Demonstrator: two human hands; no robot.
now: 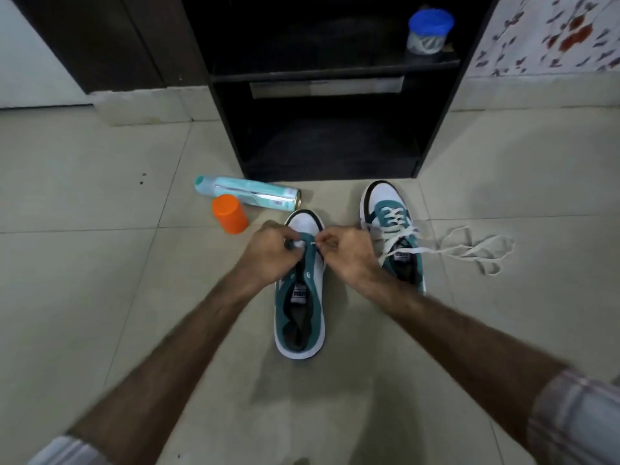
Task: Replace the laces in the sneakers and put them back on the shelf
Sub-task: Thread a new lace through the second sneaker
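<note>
A teal and white sneaker lies on the floor in the middle, toe pointing away, with no lace visible along its eyelets. My left hand grips its front part near the toe end of the tongue. My right hand pinches a thin white lace tip at the same spot. A second teal and white sneaker stands to the right, laced, with its white lace trailing loose over the tiles. The dark shelf unit stands open just behind the shoes.
A teal spray can lies on its side left of the shoes, with an orange cap beside it. A blue-lidded jar sits on the upper shelf. Pale floor tiles stretch to both sides.
</note>
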